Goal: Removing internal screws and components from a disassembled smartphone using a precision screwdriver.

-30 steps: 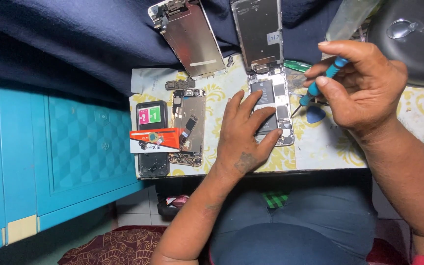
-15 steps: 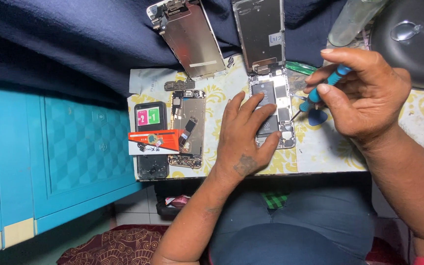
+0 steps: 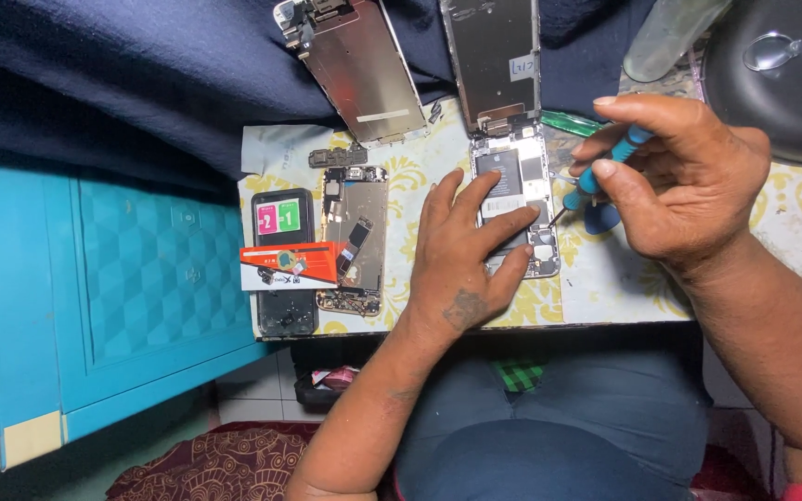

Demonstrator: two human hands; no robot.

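Patterned table (image 3: pixel 791 223) carries opened phone (image 3: pixel 517 199), stripped chassis (image 3: pixel 355 237), black phone (image 3: pixel 282 269).

Left hand (image 3: pixel 461 255) pressing opened phone (image 3: pixel 517 199), right hand (image 3: pixel 684 181) gripping blue screwdriver (image 3: pixel 596 181)

Orange and white flat packet (image 3: pixel 294 265) lying across a black phone (image 3: pixel 284 260), pink and green square stickers (image 3: pixel 278 218) on that phone's upper face, small white label (image 3: pixel 522 66) on the right detached display panel (image 3: pixel 494 60).

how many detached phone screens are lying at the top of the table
2: one screen panel tilted at upper left, one screen panel upright above the opened phone. Others may be hidden.
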